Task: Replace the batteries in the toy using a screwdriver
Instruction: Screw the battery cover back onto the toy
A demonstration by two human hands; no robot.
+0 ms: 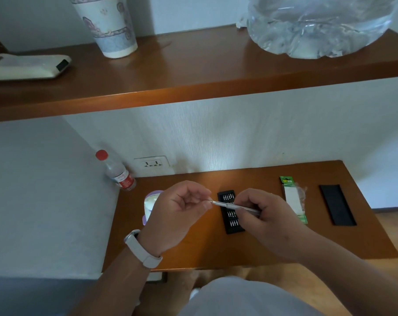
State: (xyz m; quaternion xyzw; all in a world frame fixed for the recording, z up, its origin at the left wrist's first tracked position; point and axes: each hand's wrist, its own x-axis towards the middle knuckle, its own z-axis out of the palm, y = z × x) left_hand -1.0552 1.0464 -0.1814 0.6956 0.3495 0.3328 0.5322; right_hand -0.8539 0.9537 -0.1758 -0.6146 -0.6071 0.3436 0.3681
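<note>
Toy [150,202], head view: lies on the table [273,247] left of both hands, partly hidden behind the left hand [175,213], which is nearer. The screwdriver [230,205] is gripped by the curled right hand [262,213] fingers, long axis pointing left. Its tip is pinched by the left fingers. The bit case [232,225] lies below.

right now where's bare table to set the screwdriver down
Bare wood: the back strip of the table behind the bit case, and the front right corner, in front of the battery pack and black lid. Crowded around the toy, left hand and right hand.
</note>
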